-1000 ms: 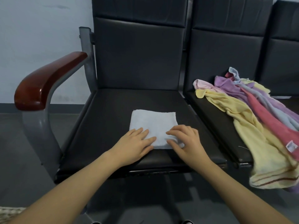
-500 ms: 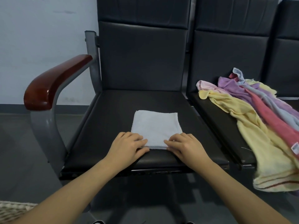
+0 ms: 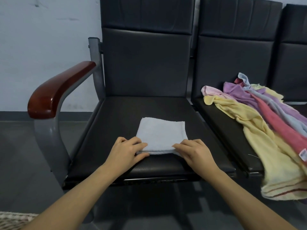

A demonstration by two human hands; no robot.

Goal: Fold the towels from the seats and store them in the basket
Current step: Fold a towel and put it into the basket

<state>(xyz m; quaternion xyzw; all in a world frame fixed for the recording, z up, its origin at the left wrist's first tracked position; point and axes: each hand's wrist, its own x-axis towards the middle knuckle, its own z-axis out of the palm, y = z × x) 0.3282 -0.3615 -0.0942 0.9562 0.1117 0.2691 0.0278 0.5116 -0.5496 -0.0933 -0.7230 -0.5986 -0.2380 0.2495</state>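
A folded white towel lies on the left black seat. My left hand pinches the towel's near left corner, fingers on top and thumb under the edge. At the near right corner my right hand grips the same edge, which is raised slightly off the seat. On the middle seat sits a heap of unfolded towels in yellow, pink, purple, red and light blue, with the yellow one hanging over the front edge. A woven basket shows only its rim at the bottom left corner.
A red-brown wooden armrest on a grey metal frame stands left of the seat. The seat backs rise behind, with a pale wall to the left. A dark floor lies below the seats. A third seat shows at the far right.
Both hands slid back from the top of the white towel to its near edge and took hold of it. The view shifted slightly left, so more of the basket's rim shows.
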